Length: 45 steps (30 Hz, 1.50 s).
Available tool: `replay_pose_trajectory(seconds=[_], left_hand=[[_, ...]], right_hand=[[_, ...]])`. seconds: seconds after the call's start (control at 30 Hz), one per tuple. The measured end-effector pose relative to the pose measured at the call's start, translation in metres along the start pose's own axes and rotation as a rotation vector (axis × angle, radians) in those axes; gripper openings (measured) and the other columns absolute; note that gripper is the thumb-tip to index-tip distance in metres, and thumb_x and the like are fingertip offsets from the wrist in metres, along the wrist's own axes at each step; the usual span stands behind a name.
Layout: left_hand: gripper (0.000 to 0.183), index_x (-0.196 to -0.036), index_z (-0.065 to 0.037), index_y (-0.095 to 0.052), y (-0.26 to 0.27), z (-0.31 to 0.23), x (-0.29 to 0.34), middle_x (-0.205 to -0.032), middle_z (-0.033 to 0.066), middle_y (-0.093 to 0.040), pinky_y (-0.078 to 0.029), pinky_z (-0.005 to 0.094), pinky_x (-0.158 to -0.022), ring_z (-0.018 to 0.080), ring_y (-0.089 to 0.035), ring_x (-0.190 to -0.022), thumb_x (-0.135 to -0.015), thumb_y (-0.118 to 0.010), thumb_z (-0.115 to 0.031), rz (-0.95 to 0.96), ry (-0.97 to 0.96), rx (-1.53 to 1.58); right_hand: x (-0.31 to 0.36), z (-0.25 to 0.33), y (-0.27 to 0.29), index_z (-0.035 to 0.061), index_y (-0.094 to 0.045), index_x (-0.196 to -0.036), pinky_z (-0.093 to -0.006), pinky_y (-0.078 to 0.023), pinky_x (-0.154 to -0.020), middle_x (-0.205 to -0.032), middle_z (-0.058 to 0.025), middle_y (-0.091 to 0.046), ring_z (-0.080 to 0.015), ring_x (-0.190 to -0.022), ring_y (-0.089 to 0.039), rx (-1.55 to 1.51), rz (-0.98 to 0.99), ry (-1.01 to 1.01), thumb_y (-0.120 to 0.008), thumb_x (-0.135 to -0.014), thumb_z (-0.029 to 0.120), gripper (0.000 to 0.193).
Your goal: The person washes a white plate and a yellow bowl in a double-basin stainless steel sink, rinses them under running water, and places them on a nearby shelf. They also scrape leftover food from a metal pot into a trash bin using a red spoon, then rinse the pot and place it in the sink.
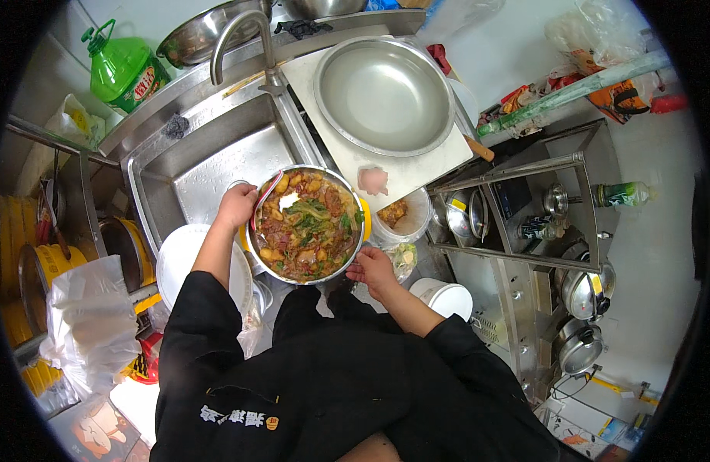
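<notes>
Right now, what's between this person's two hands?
A round metal pan holding cooked food is between the left hand and right hand, shown in the head view.

Room over sink point(208, 158), pot point(325, 169) at near corner

Round, steel-rimmed pan point(341, 181) of chunky stew point(302, 235)

Pale walls point(509, 46) surround a kitchen corner. A stainless-steel sink point(208, 158) with a curved tap point(269, 54) fills the upper left, light glinting off its wet base. Metal shelving point(516, 172) stands at right, near a green-stained rail point(578, 92); another steel rack point(62, 144) lines the left.
</notes>
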<state>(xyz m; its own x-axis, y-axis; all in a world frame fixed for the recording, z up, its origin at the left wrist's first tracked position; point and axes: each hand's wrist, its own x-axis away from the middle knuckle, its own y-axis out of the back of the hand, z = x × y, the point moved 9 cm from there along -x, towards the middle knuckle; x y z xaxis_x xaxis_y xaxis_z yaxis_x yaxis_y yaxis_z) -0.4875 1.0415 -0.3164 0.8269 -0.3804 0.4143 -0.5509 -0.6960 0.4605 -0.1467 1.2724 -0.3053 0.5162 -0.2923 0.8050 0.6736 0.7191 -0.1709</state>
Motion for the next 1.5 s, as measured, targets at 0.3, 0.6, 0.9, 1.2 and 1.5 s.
replay_pose_trajectory(seconds=[0.3, 0.6, 0.9, 1.2, 1.5], left_hand=[[0.028, -0.114, 0.003, -0.074, 0.000, -0.013, -0.001, -0.102, 0.0170, -0.077, -0.055, 0.0359, -0.087, 0.0242, -0.072, -0.093, -0.098, -0.064, -0.017, -0.002, -0.013, 0.078], [0.026, -0.115, 0.004, -0.073, 0.002, -0.026, 0.005, -0.101, 0.0132, -0.076, -0.055, 0.0342, -0.086, 0.0211, -0.070, -0.090, -0.099, -0.063, -0.014, -0.035, -0.051, 0.146], [0.023, -0.116, 0.001, -0.072, 0.008, -0.045, 0.015, -0.101, 0.0083, -0.074, -0.054, 0.0315, -0.081, 0.0163, -0.067, -0.089, -0.099, -0.062, -0.012, 0.083, 0.009, 0.295], [0.016, -0.113, -0.007, -0.058, 0.009, -0.100, 0.074, -0.094, 0.0046, -0.068, -0.058, 0.0279, -0.060, 0.0123, -0.068, -0.077, -0.098, -0.060, -0.005, 0.468, 0.070, 0.734], [0.056, -0.139, 0.009, -0.054, -0.081, -0.151, 0.150, -0.133, 0.0200, -0.067, -0.051, 0.0439, -0.109, 0.0294, -0.067, -0.120, -0.091, -0.072, -0.011, 0.943, 0.052, 1.187]], right_hand=[[-0.002, -0.001, 0.005, -0.0002, -0.058, -0.109, -0.0313, -0.060, -0.062, -0.089, -0.0087, -0.066, -0.0178, -0.072, -0.068, 0.085, -0.191, 0.161, -0.060, -0.099, 0.005, 0.011], [-0.004, -0.004, 0.008, 0.0017, -0.056, -0.104, -0.0289, -0.056, -0.056, -0.084, -0.0075, -0.064, -0.0158, -0.067, -0.066, 0.164, -0.259, 0.204, -0.062, -0.096, 0.001, 0.010], [0.010, 0.016, 0.009, 0.0035, -0.057, -0.104, -0.0274, -0.053, -0.056, -0.083, -0.0054, -0.063, -0.0138, -0.066, -0.063, 0.108, -0.186, 0.259, -0.061, -0.096, 0.003, 0.009], [0.057, 0.099, 0.030, 0.0019, -0.061, -0.106, -0.0247, -0.048, -0.055, -0.082, -0.0030, -0.064, -0.0102, -0.064, -0.058, 0.039, -0.156, 0.418, -0.061, -0.097, 0.001, 0.009], [0.114, 0.163, 0.114, 0.0018, -0.064, -0.105, -0.0220, -0.044, -0.053, -0.080, 0.0003, -0.065, -0.0067, -0.059, -0.054, 0.140, -0.197, 0.496, -0.061, -0.097, 0.003, 0.008]])
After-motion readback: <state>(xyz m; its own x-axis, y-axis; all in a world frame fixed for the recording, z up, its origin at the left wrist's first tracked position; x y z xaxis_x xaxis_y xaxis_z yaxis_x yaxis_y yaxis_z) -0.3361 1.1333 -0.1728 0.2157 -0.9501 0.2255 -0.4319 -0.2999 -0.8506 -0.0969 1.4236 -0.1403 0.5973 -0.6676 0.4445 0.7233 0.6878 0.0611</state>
